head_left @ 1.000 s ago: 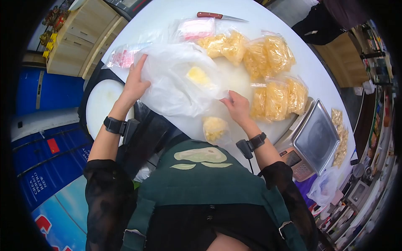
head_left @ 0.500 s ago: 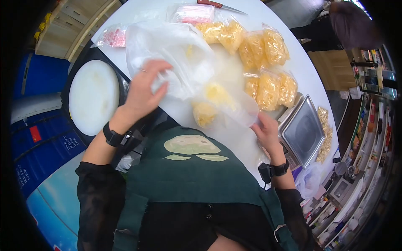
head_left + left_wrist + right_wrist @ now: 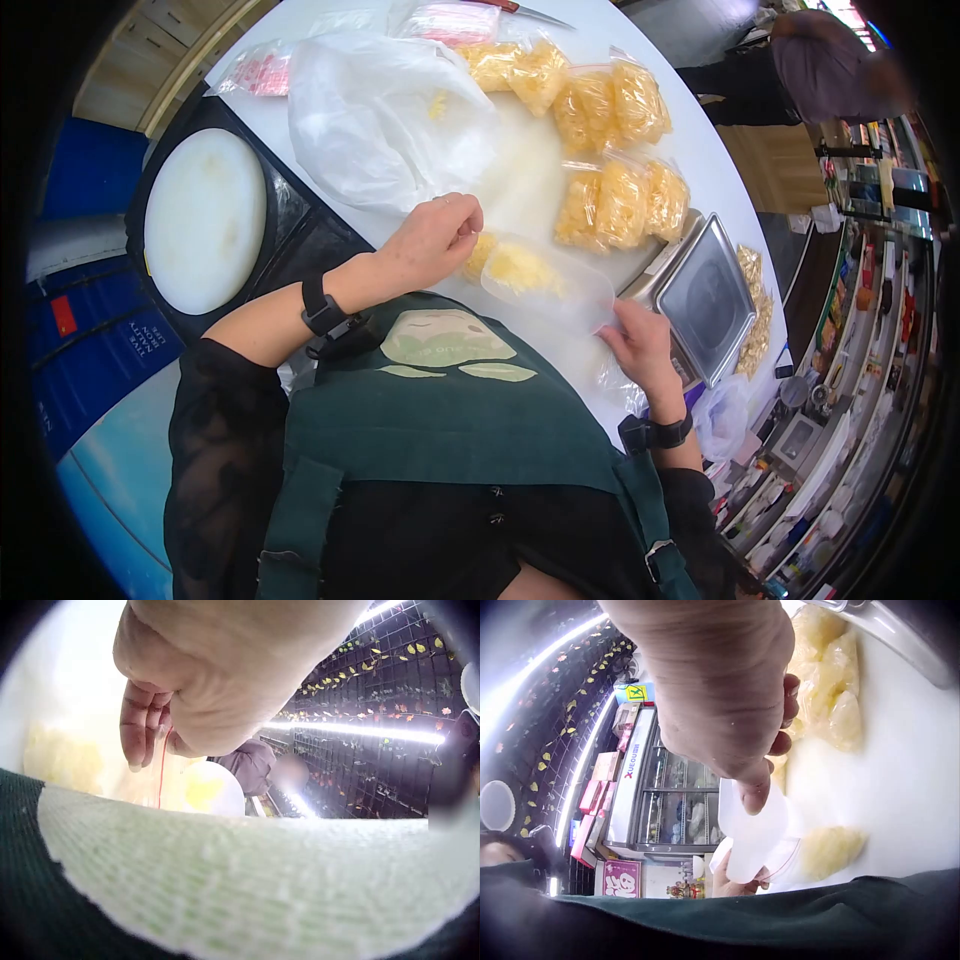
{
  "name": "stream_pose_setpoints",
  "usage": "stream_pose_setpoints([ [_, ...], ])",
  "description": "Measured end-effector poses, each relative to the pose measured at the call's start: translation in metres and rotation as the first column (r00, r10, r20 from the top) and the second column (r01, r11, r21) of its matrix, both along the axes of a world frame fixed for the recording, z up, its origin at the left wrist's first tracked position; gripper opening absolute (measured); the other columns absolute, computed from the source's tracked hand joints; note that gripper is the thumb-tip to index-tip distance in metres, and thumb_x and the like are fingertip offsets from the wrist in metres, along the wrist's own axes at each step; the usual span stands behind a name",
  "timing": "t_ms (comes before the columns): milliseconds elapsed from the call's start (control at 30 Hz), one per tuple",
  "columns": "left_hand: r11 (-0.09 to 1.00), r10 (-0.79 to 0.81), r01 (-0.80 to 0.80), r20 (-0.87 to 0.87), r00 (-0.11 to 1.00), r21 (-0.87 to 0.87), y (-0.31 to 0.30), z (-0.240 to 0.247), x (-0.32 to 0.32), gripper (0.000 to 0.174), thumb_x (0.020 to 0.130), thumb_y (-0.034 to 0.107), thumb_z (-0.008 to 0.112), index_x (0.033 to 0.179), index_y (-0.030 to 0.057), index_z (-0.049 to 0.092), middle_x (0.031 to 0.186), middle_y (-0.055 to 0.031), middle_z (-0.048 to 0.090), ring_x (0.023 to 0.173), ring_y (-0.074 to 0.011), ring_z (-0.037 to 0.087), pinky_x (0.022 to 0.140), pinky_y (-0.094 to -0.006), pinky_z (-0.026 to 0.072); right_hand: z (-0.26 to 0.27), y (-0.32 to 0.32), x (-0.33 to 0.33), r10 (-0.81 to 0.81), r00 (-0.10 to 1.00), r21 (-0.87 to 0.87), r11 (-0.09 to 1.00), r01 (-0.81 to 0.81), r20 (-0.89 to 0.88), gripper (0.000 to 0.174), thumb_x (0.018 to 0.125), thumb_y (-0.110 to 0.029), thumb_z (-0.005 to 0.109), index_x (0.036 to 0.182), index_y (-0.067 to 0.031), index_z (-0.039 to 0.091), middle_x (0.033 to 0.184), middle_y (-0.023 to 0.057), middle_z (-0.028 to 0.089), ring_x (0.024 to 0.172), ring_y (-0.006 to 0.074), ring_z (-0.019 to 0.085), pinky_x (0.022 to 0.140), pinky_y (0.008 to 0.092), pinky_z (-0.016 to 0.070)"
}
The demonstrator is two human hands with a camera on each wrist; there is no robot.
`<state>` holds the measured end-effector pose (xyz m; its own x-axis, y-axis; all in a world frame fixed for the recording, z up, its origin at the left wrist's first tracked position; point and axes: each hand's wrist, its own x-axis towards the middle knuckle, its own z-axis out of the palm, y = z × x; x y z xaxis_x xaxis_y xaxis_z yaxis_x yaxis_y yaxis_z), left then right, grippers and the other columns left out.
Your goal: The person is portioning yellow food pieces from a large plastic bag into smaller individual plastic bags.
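Observation:
In the head view my right hand (image 3: 640,340) pinches the near end of a translucent plastic scoop (image 3: 592,296), whose far part carries pale yellow pieces (image 3: 525,270). My left hand (image 3: 432,245) is curled at the top of a small clear zip bag of yellow pieces (image 3: 476,262), partly hidden behind that hand and the scoop. The bag's red seal line (image 3: 162,769) runs beside the left fingers in the left wrist view. In the right wrist view, the scoop (image 3: 754,832) overlaps the left fingertips (image 3: 735,885).
A large white plastic bag (image 3: 370,120) lies beyond my left hand. Several filled zip bags (image 3: 620,205) stand near a scale (image 3: 705,300). A knife (image 3: 540,14) lies at the far side. A round white board (image 3: 205,220) is at left; another person (image 3: 830,65) stands across the table.
The right hand has drawn the scoop with yellow pieces out of the large white bag, toward the near right. My left hand has left that bag and moved right to the small zip bag.

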<state>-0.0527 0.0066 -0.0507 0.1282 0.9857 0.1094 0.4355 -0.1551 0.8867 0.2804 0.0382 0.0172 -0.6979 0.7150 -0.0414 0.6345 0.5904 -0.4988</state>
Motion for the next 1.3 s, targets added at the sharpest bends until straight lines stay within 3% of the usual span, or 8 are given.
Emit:
stream_pose_setpoints([
  [133, 1.0, -0.002, 0.003, 0.052, 0.999, -0.031, 0.0, 0.005, 0.0, 0.006, 0.086, -0.003, 0.057, 0.088, -0.0003, 0.053, 0.078, -0.009, 0.055, 0.061, -0.0159, 0.058, 0.055, -0.0286, 0.0501, 0.011, 0.0, -0.018, 0.006, 0.999, 0.1, 0.995, -0.011, 0.048, 0.037, 0.072, -0.013, 0.077, 0.106, -0.0054, 0.064, 0.077, 0.0115, 0.058, 0.061, 0.03, 0.058, 0.054, 0.0377, 0.0445],
  [200, 1.0, 0.002, 0.0, 0.072, 0.997, -0.031, 0.0, 0.005, 0.0, 0.004, 0.088, -0.003, 0.056, 0.088, -0.0008, 0.052, 0.078, -0.0085, 0.054, 0.061, -0.0139, 0.058, 0.051, -0.0268, 0.0498, 0.022, 0.001, -0.029, 0.073, 0.985, 0.246, 0.963, -0.11, 0.158, 0.038, 0.075, -0.021, 0.077, 0.105, -0.0053, 0.06, 0.073, 0.0072, 0.054, 0.059, 0.0253, 0.059, 0.05, 0.0352, 0.0455],
  [433, 0.997, 0.03, -0.02, 0.129, 0.991, -0.079, 0.0, 0.003, -0.002, 0.004, 0.09, -0.002, 0.054, 0.089, -0.0014, 0.05, 0.079, -0.0076, 0.053, 0.06, -0.0125, 0.059, 0.051, -0.0255, 0.0523, 0.056, 0.0, -0.058, 0.105, 0.931, 0.293, 0.932, -0.215, 0.349, 0.031, 0.081, -0.025, 0.071, 0.101, -0.0059, 0.056, 0.072, 0.0053, 0.051, 0.062, 0.0215, 0.06, 0.052, 0.0335, 0.0478],
  [500, 0.989, 0.016, 0.006, 0.145, 0.989, -0.15, 0.0, 0.006, -0.002, 0.004, 0.088, -0.001, 0.053, 0.089, 0.0001, 0.049, 0.082, -0.0142, 0.055, 0.067, -0.0243, 0.06, 0.058, -0.0341, 0.0501, 0.064, 0.0, -0.064, 0.111, 0.896, 0.284, 0.925, -0.252, 0.431, 0.028, 0.084, -0.026, 0.068, 0.096, -0.0046, 0.055, 0.071, 0.0053, 0.051, 0.063, 0.0208, 0.061, 0.052, 0.0332, 0.0482],
  [600, 0.98, 0.013, 0.024, 0.186, 0.982, -0.199, 0.0, 0.011, -0.002, 0.004, 0.089, 0.0, 0.052, 0.089, -0.0002, 0.048, 0.081, -0.0136, 0.054, 0.062, -0.0221, 0.06, 0.055, -0.0323, 0.0503, 0.075, -0.001, -0.073, 0.117, 0.872, 0.278, 0.92, -0.276, 0.476, 0.027, 0.086, -0.026, 0.066, 0.094, -0.0036, 0.053, 0.071, 0.0056, 0.051, 0.063, 0.0205, 0.062, 0.052, 0.0333, 0.0483],
  [1133, 0.968, 0.016, 0.033, 0.196, 0.98, -0.247, -0.001, 0.008, -0.008, 0.004, 0.09, 0.0, 0.053, 0.089, -0.0013, 0.049, 0.082, -0.0139, 0.056, 0.06, -0.0213, 0.063, 0.053, -0.0315, 0.052, 0.089, 0.004, -0.084, 0.133, 0.845, 0.279, 0.907, -0.315, 0.519, 0.025, 0.086, -0.025, 0.065, 0.092, -0.0037, 0.053, 0.07, 0.0053, 0.05, 0.063, 0.0201, 0.062, 0.053, 0.0325, 0.0483],
  [1200, 0.979, 0.007, 0.029, 0.177, 0.984, -0.2, -0.001, 0.006, -0.009, 0.005, 0.092, 0.0, 0.054, 0.09, -0.0006, 0.05, 0.076, -0.0066, 0.055, 0.057, -0.0109, 0.061, 0.05, -0.0248, 0.0514, 0.09, 0.004, -0.083, 0.12, 0.849, 0.29, 0.907, -0.304, 0.514, 0.026, 0.085, -0.025, 0.066, 0.093, -0.0043, 0.053, 0.07, 0.0049, 0.05, 0.064, 0.0202, 0.062, 0.053, 0.0326, 0.0481],
  [1300, 0.977, 0.015, 0.026, 0.191, 0.981, -0.212, -0.002, 0.007, -0.01, 0.005, 0.091, 0.0, 0.055, 0.091, -0.0005, 0.05, 0.076, -0.0066, 0.055, 0.057, -0.0109, 0.061, 0.049, -0.0243, 0.0513, 0.09, 0.003, -0.081, 0.099, 0.847, 0.3, 0.909, -0.291, 0.522, 0.026, 0.085, -0.026, 0.066, 0.093, -0.0049, 0.053, 0.07, 0.0048, 0.05, 0.063, 0.0202, 0.061, 0.053, 0.0328, 0.0479],
])
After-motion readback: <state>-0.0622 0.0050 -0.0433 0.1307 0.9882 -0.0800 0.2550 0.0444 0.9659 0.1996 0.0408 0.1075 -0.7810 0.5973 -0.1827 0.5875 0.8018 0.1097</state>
